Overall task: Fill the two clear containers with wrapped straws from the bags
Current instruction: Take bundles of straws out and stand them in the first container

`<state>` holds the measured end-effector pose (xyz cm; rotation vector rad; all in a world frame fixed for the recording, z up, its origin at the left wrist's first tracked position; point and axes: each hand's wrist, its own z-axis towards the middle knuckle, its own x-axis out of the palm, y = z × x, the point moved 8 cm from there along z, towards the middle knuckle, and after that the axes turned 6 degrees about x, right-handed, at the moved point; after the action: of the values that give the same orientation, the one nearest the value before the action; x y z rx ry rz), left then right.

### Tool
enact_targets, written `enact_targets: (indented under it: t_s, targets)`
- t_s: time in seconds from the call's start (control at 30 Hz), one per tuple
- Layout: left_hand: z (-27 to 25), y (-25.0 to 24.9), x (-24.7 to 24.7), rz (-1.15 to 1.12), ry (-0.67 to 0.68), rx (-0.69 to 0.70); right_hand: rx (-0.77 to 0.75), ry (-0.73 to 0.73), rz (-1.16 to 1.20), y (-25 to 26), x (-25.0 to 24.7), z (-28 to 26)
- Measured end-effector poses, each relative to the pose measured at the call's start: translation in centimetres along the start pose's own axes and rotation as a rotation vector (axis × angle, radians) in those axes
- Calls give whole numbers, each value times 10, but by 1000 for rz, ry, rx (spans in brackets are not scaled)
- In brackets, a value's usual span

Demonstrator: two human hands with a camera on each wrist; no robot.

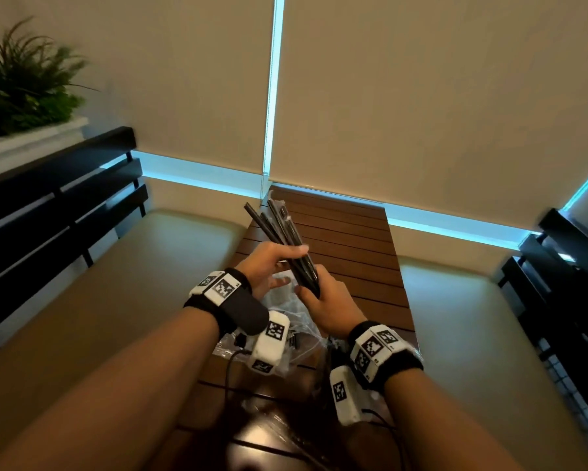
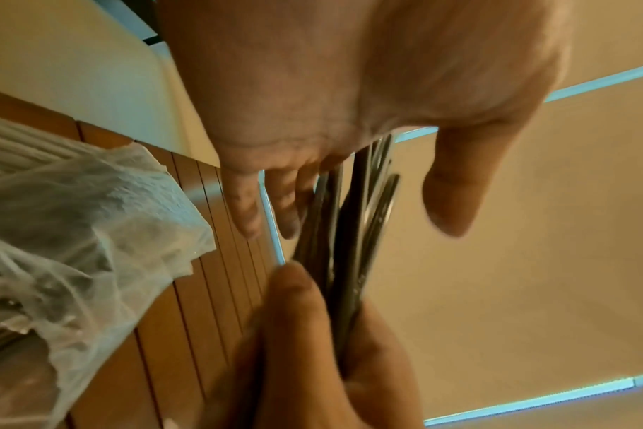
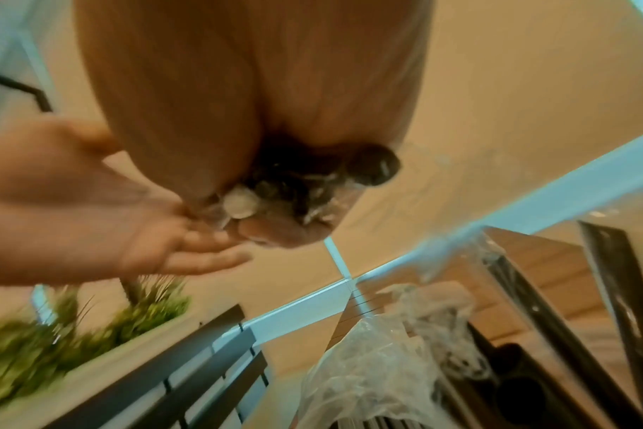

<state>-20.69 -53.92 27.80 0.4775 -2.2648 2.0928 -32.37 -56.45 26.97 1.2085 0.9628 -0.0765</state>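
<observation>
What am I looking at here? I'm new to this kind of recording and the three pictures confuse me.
No machine: a person works with bare hands, wearing cameras. The wide picture comes from a head camera looking down at both arms; the white boxes with black patterns strapped on are the wrist cameras. The other two pictures look along each hand from those.

The right hand grips the lower end of a bundle of dark wrapped straws. The left hand steadies the bundle further up, thumb across it and fingers nearly straight.

Below the hands, on a slatted wooden table, lie crumpled clear plastic bags with more straws inside. A plant stands at the left.
</observation>
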Motion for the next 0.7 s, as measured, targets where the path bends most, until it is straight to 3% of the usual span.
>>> enact_targets:
  t_s: [0.13, 0.27, 0.4, 0.57, 0.7]
  targets:
    - [4, -9, -11, -229, -329, 55, -84, 50, -13, 26, 15, -4]
    - [5, -19, -9, -180, -493, 131, -69, 103, -5, 30, 16, -4]
    - [-8, -53, 3, -21, -506, 317, 17, 40, -70, 19, 2, 3]
    - [-25, -108, 23, 160, -439, 565, 297, 235, -152, -14, 8, 4]
    - [-32, -123, 37, 286, -419, 662, 243, 190, 84, -3, 9, 13]
